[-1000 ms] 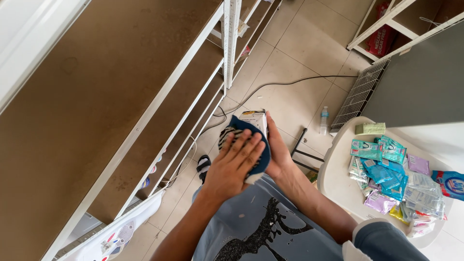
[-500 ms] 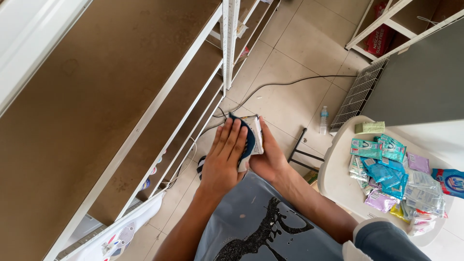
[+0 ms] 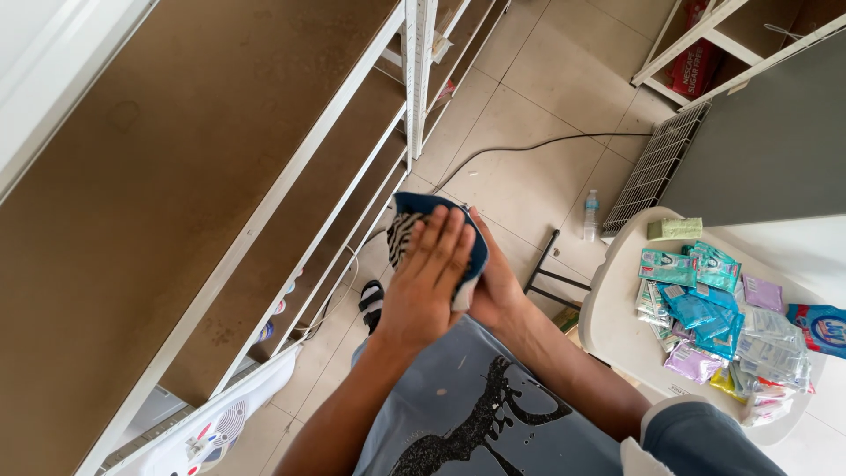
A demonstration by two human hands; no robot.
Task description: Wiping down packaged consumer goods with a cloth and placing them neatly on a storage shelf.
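Observation:
My left hand (image 3: 426, 280) lies flat, fingers together, on top of a folded cloth (image 3: 411, 218) that is dark blue with a black-and-white striped part. My right hand (image 3: 493, 286) is underneath and behind the cloth, supporting it from the other side. The cloth is pressed between both palms in front of my chest, over my grey printed shirt. Most of the cloth is hidden by my left hand.
A tall white-framed shelf unit with brown boards (image 3: 203, 194) fills the left. A white round table (image 3: 617, 326) at the right carries several sachets (image 3: 696, 308) and a green sponge (image 3: 675, 229). A water bottle (image 3: 591, 214), a black cable (image 3: 529, 145) and a sandal (image 3: 371, 300) lie on the tiled floor.
My left hand has slid over the cloth, covering more of it, and both hands with the cloth have shifted slightly left and up toward the shelf.

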